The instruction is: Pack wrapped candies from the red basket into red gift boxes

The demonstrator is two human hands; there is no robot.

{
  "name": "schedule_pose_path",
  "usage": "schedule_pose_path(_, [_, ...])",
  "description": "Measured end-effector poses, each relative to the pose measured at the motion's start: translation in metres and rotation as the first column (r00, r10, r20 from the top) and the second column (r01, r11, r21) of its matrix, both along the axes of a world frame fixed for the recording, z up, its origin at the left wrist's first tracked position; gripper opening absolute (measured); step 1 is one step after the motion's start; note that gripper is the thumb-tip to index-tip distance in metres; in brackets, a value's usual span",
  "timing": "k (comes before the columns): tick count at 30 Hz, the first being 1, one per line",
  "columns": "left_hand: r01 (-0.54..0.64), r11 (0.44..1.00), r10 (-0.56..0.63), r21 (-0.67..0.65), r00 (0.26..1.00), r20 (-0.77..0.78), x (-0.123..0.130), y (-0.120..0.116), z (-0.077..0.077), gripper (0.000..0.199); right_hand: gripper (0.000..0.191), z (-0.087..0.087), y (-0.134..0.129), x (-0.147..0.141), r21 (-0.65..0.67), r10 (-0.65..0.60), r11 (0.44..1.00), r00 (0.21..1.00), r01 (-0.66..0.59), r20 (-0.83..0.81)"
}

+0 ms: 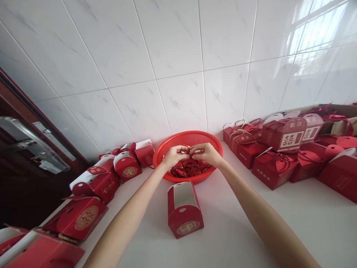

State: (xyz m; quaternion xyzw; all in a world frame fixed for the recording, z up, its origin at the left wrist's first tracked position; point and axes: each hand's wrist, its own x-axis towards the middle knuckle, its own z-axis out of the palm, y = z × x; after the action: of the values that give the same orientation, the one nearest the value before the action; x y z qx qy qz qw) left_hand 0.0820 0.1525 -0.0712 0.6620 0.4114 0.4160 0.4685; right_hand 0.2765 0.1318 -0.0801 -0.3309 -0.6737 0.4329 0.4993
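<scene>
Left hand: fingers narrow, can't tell if holding
Right hand: likewise, alongside
Basket: red packets, under hands
Box: on desk

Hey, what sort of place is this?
Indoors, perhaps a room in a home: a dark door with a metal handle, a tiled wall, and red boxes on a white surface.
</scene>
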Motion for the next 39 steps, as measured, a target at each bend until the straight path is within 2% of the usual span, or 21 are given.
schedule_pose_path(2, [0.017,1.000,-0.017,0.002,1.000,-0.008,0.000,0.000,-0.001,0.040,0.017,0.000,0.000,0.000,-0.011,-0.052,0.999,0.998,0.051,-0.036])
schedule_pose_path(5, [0.052,0.999,-0.052,0.004,0.998,0.024,0.002,-0.002,0.000,0.040,0.022,-0.001,0.002,-0.001,-0.037,-0.200,0.980,0.976,0.197,-0.082])
schedule_pose_path(7, [0.061,0.998,-0.061,0.013,0.997,0.049,0.003,-0.004,0.002,0.040,0.026,-0.002,0.003,0.000,-0.073,-0.236,0.970,0.969,0.231,-0.072])
schedule_pose_path(12, [0.059,0.997,-0.061,0.046,0.997,0.047,0.004,-0.007,0.002,0.042,0.038,-0.003,0.002,-0.001,-0.050,-0.176,0.983,0.983,0.179,0.052])
schedule_pose_path(14, [0.056,0.996,-0.057,0.064,0.998,0.026,0.003,-0.007,0.002,0.043,0.040,-0.001,-0.001,-0.001,-0.044,-0.169,0.984,0.984,0.171,0.050])
schedule_pose_path(18, [-0.009,0.995,0.006,0.100,1.000,0.028,0.003,-0.005,0.003,0.042,0.038,0.007,-0.006,-0.001,-0.158,-0.203,0.972,0.958,0.172,-0.202])
schedule_pose_path(20, [-0.032,0.991,0.029,0.128,0.999,0.019,0.004,-0.005,0.004,0.042,0.037,0.009,-0.008,0.001,-0.220,-0.166,0.970,0.944,0.105,-0.284])
schedule_pose_path(24, [0.094,0.985,-0.085,0.148,0.994,-0.064,0.006,-0.005,0.004,0.043,0.036,0.008,-0.007,0.003,-0.223,0.009,0.973,0.974,-0.061,-0.227])
schedule_pose_path(27, [0.139,0.977,-0.123,0.160,0.987,-0.104,0.006,-0.004,0.001,0.042,0.034,0.006,-0.007,0.003,-0.217,0.018,0.974,0.980,-0.062,-0.200])
schedule_pose_path(30, [0.076,0.979,-0.043,0.191,0.984,-0.171,0.004,-0.001,-0.005,0.038,0.034,0.006,-0.006,0.001,-0.241,-0.078,0.971,0.956,0.008,-0.282])
schedule_pose_path(34, [0.038,0.974,0.033,0.225,0.952,-0.306,0.000,0.012,-0.007,0.028,0.032,0.005,0.002,0.001,-0.359,-0.289,0.926,0.832,0.117,-0.474])
schedule_pose_path(39, [0.023,0.965,0.096,0.263,0.898,-0.430,0.005,0.041,0.001,0.018,0.028,0.002,0.011,0.003,-0.404,-0.362,0.904,0.757,0.141,-0.544])
